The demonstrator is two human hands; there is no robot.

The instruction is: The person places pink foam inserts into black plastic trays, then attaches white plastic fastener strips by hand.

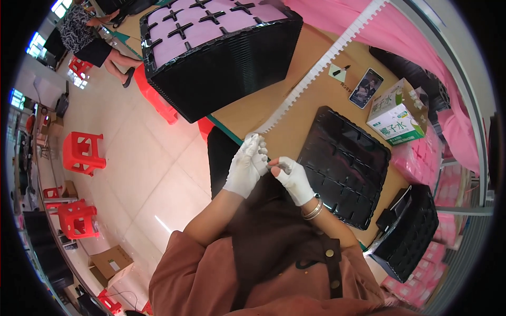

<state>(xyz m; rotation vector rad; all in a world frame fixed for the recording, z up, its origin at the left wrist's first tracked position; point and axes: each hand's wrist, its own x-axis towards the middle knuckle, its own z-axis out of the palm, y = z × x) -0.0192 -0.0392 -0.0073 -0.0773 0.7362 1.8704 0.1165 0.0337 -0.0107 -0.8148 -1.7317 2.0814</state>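
Observation:
Both my hands wear white gloves and meet just above my dark apron at the near table edge. My left hand [245, 166] points its fingers up at the near end of a long white toothed strip [316, 68] and seems to grip it. The strip runs away diagonally across the brown table [253, 108]. My right hand [293, 180] is curled, with a bare fingertip pinched against the left hand's glove; I cannot make out anything in it. Bangles ring my right wrist. An empty black moulded tray [345, 163] lies just right of my hands.
A tall stack of black trays topped with pink sheets [221, 50] stands at the far left of the table. A phone [366, 87] and a white-and-green carton [398, 113] lie far right. Another black tray stack [411, 234] sits near right. Red stools [83, 152] and a seated person [84, 34] are on the left.

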